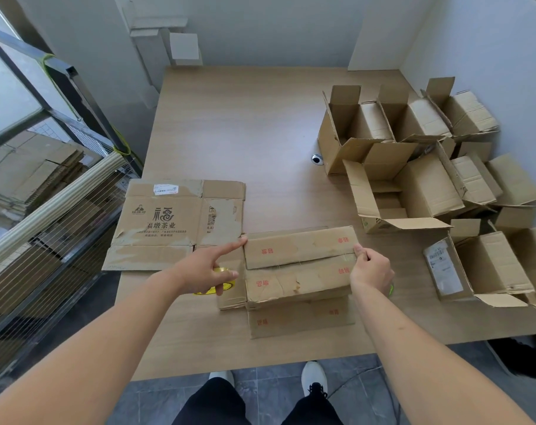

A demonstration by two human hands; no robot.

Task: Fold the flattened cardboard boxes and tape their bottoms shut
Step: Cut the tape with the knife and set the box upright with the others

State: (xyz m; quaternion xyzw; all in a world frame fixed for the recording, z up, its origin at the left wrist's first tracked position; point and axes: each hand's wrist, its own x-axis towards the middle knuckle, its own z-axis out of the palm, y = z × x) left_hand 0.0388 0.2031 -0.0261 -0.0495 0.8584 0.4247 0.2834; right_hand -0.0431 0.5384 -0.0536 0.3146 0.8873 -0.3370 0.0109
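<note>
Brown cardboard box [297,271] near the front edge of the wooden table [245,127], bottom side up, two long flaps folded shut and meeting in the middle. Red printed words on the flaps, some torn patches, worn corners. Left hand [205,271] at the box's left end, pointing finger straight out and touching the top flap's corner, other fingers curled round a yellow tape roll [222,282], mostly hidden, so maybe just resting on it. Right hand [369,266] at the right end, fingers bent, pinching the flap edge. Flat printed box [174,222] lying just left. Many folded open boxes [429,179] piled at the right.
</note>
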